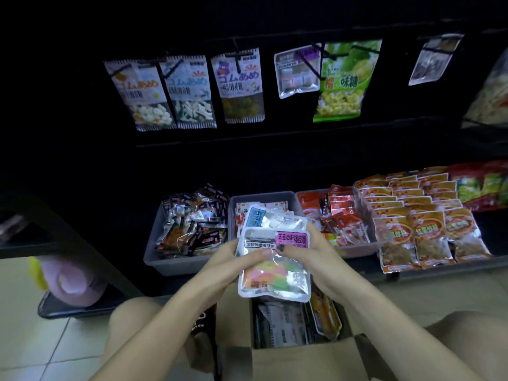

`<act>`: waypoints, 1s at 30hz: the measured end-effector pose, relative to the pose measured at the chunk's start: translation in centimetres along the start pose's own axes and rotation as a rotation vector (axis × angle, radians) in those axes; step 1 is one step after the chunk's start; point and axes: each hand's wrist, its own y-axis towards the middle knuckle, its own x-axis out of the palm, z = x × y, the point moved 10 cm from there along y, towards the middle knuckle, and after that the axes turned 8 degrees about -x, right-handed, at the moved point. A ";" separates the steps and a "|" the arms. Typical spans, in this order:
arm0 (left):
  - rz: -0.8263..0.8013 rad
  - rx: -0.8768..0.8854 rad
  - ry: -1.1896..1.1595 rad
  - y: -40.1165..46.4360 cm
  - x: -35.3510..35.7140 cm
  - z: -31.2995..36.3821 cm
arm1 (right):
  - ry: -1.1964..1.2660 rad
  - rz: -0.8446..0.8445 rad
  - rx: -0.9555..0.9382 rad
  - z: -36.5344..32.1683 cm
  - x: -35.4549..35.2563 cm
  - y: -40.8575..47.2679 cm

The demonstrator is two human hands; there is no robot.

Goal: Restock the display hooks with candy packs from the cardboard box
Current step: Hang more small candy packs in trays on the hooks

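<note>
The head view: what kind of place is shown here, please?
Most likely a small shop's snack aisle: candy packs hang on display hooks, grey bins hold wrapped snacks, and both hands hold packs above a cardboard box.

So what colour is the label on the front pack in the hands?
Pink, with dark characters, on the front pack; seen in the head view.
</note>
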 end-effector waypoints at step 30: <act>0.210 0.206 -0.232 -6.1 -8.5 10.3 | 0.219 -0.241 0.038 -9.8 8.5 3.2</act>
